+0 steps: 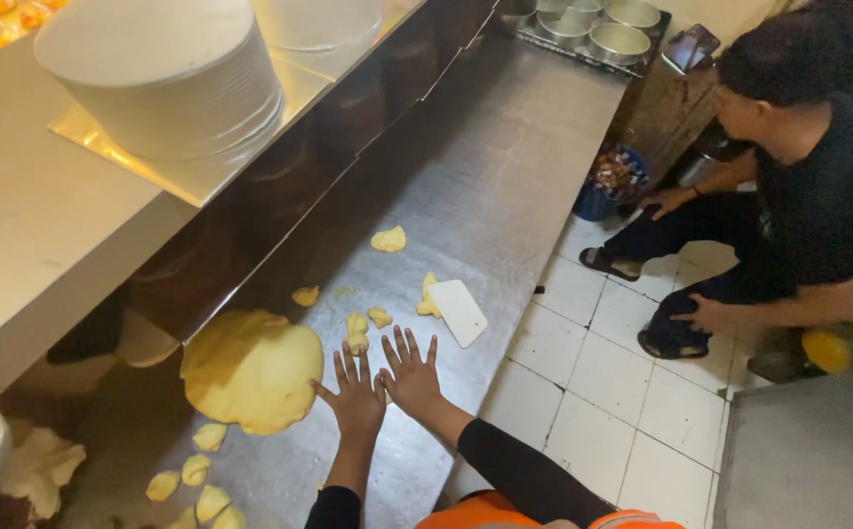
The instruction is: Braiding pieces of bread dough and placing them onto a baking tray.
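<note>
Stainless steel counter (505, 157) runs from near left to far right through a kitchen, with white floor tiles (632, 392) on its right. Seen from above, the person's two hands lie side by side on the metal, palms down. Left hand (356, 400) and right hand (412, 377) both have fingers spread wide and flat, holding nothing; whether a small piece of dough sits under the palms cannot be told. Just left of the left hand, close to its thumb, rests a big yellow dough mound (253, 370). Small torn dough pieces (358, 331) lie just beyond the fingertips, others nearer along the counter's left, seemingly portions cut off the mound. White plastic scraper (459, 312) lies flat on the counter just far-right of the hands, within easy reach. On a raised shelf at far left sits a white tub (167, 78); round metal tins (598, 24) stand at the counter's far end. Another person in black (818, 206) crouches on the tiles at right.
</note>
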